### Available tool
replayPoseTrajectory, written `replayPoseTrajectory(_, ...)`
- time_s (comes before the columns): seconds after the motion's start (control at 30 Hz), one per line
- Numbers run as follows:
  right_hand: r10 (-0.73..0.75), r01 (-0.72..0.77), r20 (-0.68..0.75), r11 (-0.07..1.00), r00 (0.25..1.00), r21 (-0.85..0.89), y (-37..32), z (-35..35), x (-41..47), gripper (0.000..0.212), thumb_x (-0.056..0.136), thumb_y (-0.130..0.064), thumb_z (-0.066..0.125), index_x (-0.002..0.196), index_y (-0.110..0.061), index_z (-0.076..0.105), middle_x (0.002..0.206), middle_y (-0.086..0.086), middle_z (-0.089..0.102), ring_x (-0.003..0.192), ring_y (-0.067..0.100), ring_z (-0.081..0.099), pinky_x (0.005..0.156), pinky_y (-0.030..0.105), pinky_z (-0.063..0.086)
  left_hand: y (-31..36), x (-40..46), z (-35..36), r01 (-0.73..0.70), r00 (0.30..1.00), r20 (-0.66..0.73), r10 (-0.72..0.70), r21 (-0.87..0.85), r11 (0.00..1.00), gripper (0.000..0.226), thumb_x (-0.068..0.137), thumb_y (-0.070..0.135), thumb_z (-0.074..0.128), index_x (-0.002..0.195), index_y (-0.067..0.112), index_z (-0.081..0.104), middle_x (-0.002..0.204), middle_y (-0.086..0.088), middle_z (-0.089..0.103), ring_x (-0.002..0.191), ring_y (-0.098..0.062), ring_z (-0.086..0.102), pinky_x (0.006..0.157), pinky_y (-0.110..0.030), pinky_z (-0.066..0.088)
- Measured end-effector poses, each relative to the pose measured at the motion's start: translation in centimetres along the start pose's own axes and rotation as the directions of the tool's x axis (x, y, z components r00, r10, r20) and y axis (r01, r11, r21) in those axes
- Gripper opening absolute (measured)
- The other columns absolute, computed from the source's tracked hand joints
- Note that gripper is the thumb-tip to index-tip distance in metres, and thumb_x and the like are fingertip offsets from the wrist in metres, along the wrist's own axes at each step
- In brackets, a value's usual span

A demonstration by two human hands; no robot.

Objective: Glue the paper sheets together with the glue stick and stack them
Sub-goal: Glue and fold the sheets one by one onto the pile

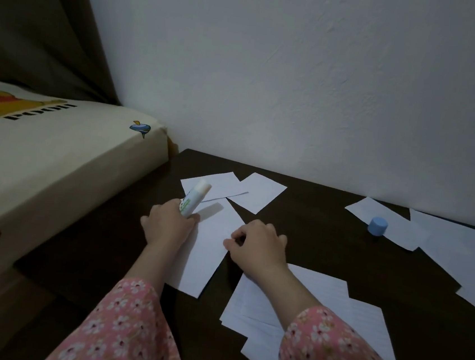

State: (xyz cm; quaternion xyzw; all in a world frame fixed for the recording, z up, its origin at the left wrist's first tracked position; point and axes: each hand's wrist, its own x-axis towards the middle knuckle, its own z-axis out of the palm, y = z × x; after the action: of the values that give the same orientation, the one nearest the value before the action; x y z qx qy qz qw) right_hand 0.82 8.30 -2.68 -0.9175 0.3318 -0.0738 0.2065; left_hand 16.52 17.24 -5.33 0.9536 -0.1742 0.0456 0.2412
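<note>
My left hand [167, 222] grips the uncapped glue stick [195, 197], tip up, at the left edge of the sheet [209, 244] lying mid-table, while my right hand [256, 243] pinches its right edge; I should press it flat before tipping the stick down.

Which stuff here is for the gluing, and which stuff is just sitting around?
For the gluing:
- glue stick, held uncapped in the left hand
- paper sheet under both hands; the right hand rests curled at its edge
- loose sheets spread on the dark table
- blue cap, standing on a sheet

Just sitting around:
- bed with cartoon sheet
- curtain
</note>
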Motion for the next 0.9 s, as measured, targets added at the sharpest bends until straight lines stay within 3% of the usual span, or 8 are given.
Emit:
replayPoseTrajectory(0.1, -0.023, 0.038, 0.076, 0.98, 0.997, -0.198, -0.1, 0.2, -0.3, 0.064, 0.088, -0.065, 0.048, 0.142, -0.031, 0.045, 0.142, -0.001, 0.038, 0.13, 0.022, 0.031, 0.104, 0.045, 0.026, 0.2, -0.4, -0.1, -0.006, 1.0, 0.0, 0.006, 0.004, 1.0, 0.037, 0.081, 0.055, 0.063, 0.101, 0.024, 0.061, 0.089, 0.002, 0.061, 0.095, -0.021, 0.055, 0.085, -0.038, 0.037)
replayPoseTrajectory(0.3, -0.03, 0.042, 0.069, 0.981, 0.997, -0.189, -0.5, -0.2, -0.4, 0.043, 0.094, -0.048, 0.051, 0.133, -0.031, 0.056, 0.136, 0.0, 0.043, 0.125, 0.021, 0.034, 0.102, 0.043, 0.028, 0.1, -0.1, -0.7, 0.014, 1.0, 0.018, -0.013, -0.013, 1.0, 0.03, 0.083, 0.048, 0.065, 0.101, 0.024, 0.059, 0.087, 0.002, 0.056, 0.097, -0.021, 0.055, 0.086, -0.038, 0.037)
replayPoseTrajectory(0.37, -0.014, 0.015, 0.01, 0.994, 1.0, -0.105, -0.1, -0.4, -0.4, 0.034, 0.094, -0.042, 0.051, 0.123, -0.03, 0.063, 0.125, -0.002, 0.053, 0.119, 0.02, 0.041, 0.099, 0.042, 0.028, 0.1, -0.3, -0.7, 0.01, 1.0, 0.0, -0.01, -0.024, 1.0, 0.028, 0.084, 0.046, 0.064, 0.096, 0.022, 0.058, 0.087, 0.001, 0.058, 0.096, -0.022, 0.055, 0.083, -0.037, 0.035)
replayPoseTrajectory(0.47, 0.082, -0.074, -0.034, 0.978, 0.996, 0.194, 1.1, -1.3, -0.2, 0.026, 0.094, -0.039, 0.053, 0.116, -0.032, 0.065, 0.102, -0.008, 0.066, 0.102, 0.015, 0.056, 0.101, 0.04, 0.031, -0.1, -0.5, -0.5, 0.002, 1.0, -0.003, -0.002, -0.041, 0.999, 0.027, 0.084, 0.047, 0.064, 0.091, 0.021, 0.057, 0.087, 0.0, 0.06, 0.09, -0.021, 0.054, 0.081, -0.037, 0.033)
replayPoseTrajectory(0.6, 0.198, -0.137, -0.078, 0.867, 0.977, 0.479, 3.1, -3.0, 0.2, 0.032, 0.09, -0.035, 0.062, 0.121, -0.032, 0.061, 0.088, -0.018, 0.058, 0.099, 0.014, 0.06, 0.099, 0.047, 0.044, 0.0, -0.6, -0.6, -0.027, 0.999, -0.041, 0.026, -0.04, 0.999, 0.025, 0.084, 0.047, 0.063, 0.091, 0.024, 0.055, 0.084, 0.003, 0.058, 0.086, -0.02, 0.054, 0.077, -0.036, 0.033)
replayPoseTrajectory(0.7, 0.289, -0.169, -0.139, 0.817, 0.947, 0.551, 5.7, -4.6, -0.1, 0.054, 0.088, -0.034, 0.065, 0.138, -0.036, 0.045, 0.105, -0.01, 0.06, 0.11, 0.018, 0.057, 0.102, 0.05, 0.043, 1.2, -1.4, -1.1, -0.033, 0.994, -0.108, 0.025, -0.072, 0.997, 0.024, 0.086, 0.045, 0.063, 0.095, 0.023, 0.055, 0.089, 0.001, 0.06, 0.091, -0.021, 0.055, 0.082, -0.038, 0.035)
replayPoseTrajectory(0.8, 0.384, -0.217, -0.193, 0.795, 0.903, 0.566, 9.2, -5.8, -1.4, 0.066, 0.09, -0.035, 0.063, 0.145, -0.041, 0.028, 0.101, 0.0, 0.055, 0.101, 0.019, 0.054, 0.102, 0.054, 0.042, 4.2, -3.3, -1.9, 0.049, 0.995, -0.064, -0.075, -0.342, 0.938, 0.039, 0.085, 0.042, 0.066, 0.114, 0.017, 0.057, 0.105, -0.004, 0.062, 0.101, -0.022, 0.056, 0.089, -0.04, 0.044)
replayPoseTrajectory(0.9, 0.482, -0.297, -0.253, 0.795, 0.839, 0.529, 12.0, -6.6, -3.6, 0.048, 0.093, -0.035, 0.058, 0.139, -0.034, 0.044, 0.113, 0.002, 0.059, 0.11, 0.02, 0.052, 0.106, 0.048, 0.035, 8.3, -6.2, -2.1, 0.039, 0.994, 0.104, 0.018, -0.521, 0.853, 0.045, 0.085, 0.041, 0.067, 0.119, 0.015, 0.053, 0.108, -0.003, 0.058, 0.093, -0.015, 0.056, 0.071, -0.028, 0.049)
